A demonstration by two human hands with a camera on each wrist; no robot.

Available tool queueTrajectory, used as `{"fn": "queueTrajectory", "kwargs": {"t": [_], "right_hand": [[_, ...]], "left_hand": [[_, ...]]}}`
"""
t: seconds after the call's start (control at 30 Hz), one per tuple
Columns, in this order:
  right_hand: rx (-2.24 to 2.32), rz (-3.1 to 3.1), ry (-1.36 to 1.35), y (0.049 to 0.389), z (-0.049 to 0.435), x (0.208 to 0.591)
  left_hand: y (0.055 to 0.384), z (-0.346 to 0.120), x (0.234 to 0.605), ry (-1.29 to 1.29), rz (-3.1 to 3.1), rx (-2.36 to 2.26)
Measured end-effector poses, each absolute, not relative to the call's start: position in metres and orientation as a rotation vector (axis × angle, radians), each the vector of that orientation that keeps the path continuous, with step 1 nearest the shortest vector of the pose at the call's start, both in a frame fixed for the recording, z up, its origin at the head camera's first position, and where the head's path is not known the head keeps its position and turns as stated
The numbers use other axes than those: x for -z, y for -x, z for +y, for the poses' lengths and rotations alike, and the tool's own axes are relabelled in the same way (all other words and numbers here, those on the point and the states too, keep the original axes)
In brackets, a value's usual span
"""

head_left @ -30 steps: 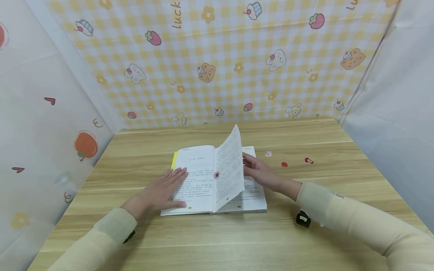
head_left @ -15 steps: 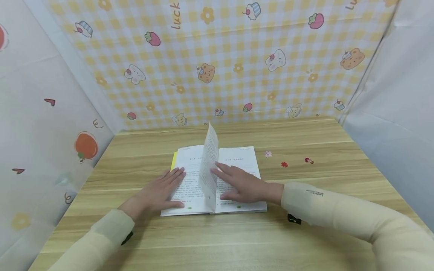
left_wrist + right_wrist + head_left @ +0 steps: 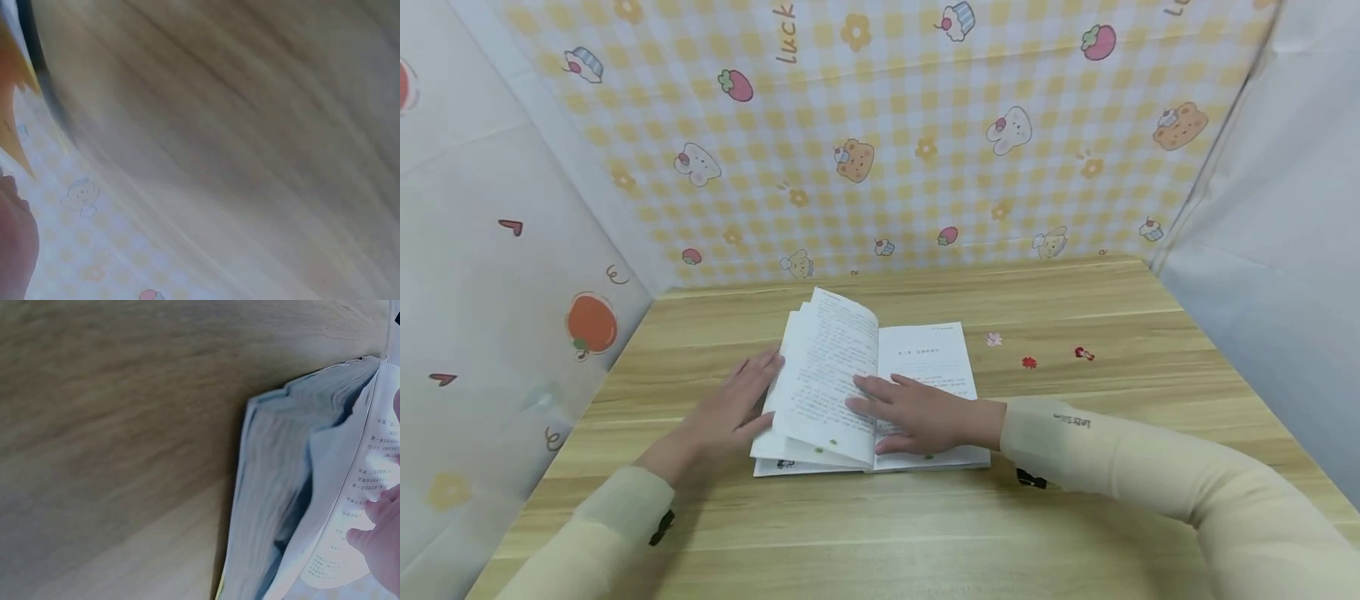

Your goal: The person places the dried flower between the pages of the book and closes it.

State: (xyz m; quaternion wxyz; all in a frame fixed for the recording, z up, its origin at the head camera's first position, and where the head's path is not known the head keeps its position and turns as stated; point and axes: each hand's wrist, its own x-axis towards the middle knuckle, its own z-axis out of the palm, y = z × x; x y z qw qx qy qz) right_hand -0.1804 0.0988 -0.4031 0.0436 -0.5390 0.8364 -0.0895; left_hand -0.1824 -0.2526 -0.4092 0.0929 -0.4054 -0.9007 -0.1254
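Observation:
An open book (image 3: 925,342) lies on the wooden table in the head view. On its left side several raised leaves (image 3: 827,358) fan out, their far corners lifted. My left hand (image 3: 718,417) is at the book's left edge, fingers extended, its thumb at the leaves' edge. My right hand (image 3: 921,414) reaches over the right page with spread fingers, fingertips on the turned leaf just past the spine. In the right wrist view, the right hand (image 3: 382,540) shows beside the printed page, and the book's page block (image 3: 275,462) faces the camera. The left wrist view catches only part of the left hand (image 3: 15,244).
Right of the book lie a small pink flower piece (image 3: 994,339), a red flower piece (image 3: 1029,362) and a small red piece (image 3: 1083,353) of unclear kind. A yellow checked cloth (image 3: 925,192) hangs behind the table (image 3: 880,533). White sheets flank both sides.
The lifted leaf has swung from the right over the spine to the left. My right hand followed it leftward. My left hand has slid off the left page to the book's edge.

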Motion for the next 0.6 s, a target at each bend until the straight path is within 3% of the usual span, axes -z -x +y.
{"fn": "queueTrajectory", "kwargs": {"t": [0.33, 0.6], "right_hand": [[0.140, 2.533, 1.629, 0.180, 0.091, 0.400], [-0.031, 2.537, 1.645, 0.179, 0.082, 0.400]], "left_hand": [[0.187, -0.246, 0.383, 1.144, -2.526, 0.559], [0.187, -0.215, 0.368, 1.213, -2.762, 0.302]]}}
